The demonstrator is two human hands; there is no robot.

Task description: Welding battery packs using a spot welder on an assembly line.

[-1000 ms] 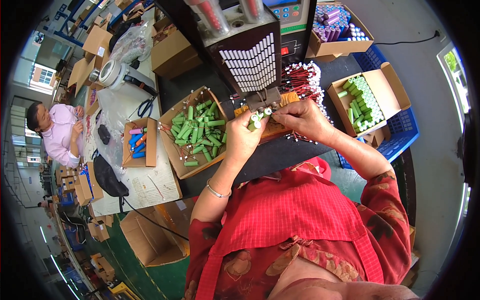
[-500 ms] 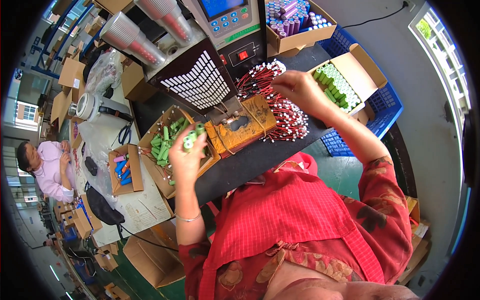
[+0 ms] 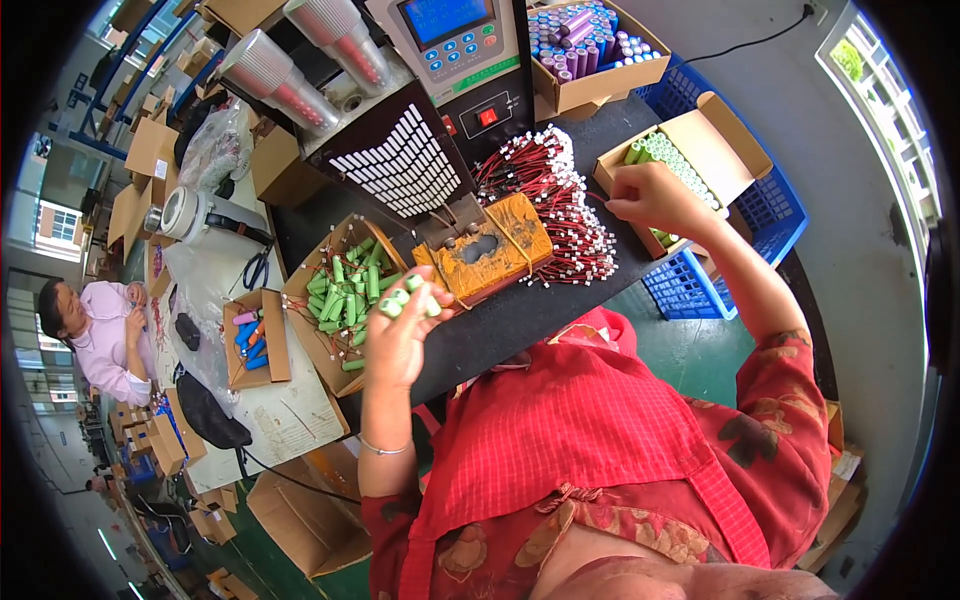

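My left hand (image 3: 395, 350) is closed around several green cylindrical battery cells (image 3: 412, 298), their pale ends turned up, in front of a worn orange block (image 3: 488, 245) with a dark patch on top. My right hand (image 3: 655, 197) is closed in a pinch beside the carton of green cells (image 3: 680, 160). A thin red wire lead seems to stick out at its fingertips; most of it is hidden. Left of that hand lies a heap of red and black wire leads with white connectors (image 3: 575, 225). By my left hand, an open carton (image 3: 310, 345) holds loose green cells with wires.
A spot welder (image 3: 400, 160) with a blue screen stands behind the orange block. A carton of purple and blue cells (image 3: 640, 65) is at the back right, by a blue plastic crate (image 3: 695, 290). Pliers (image 3: 257, 268) lie at left; a co-worker (image 3: 105, 335) sits beyond.
My right hand has moved right and slightly nearer, from the wire heap to beside the green-cell carton. My left hand has shifted right with the cells, away from over the loose-cell carton.
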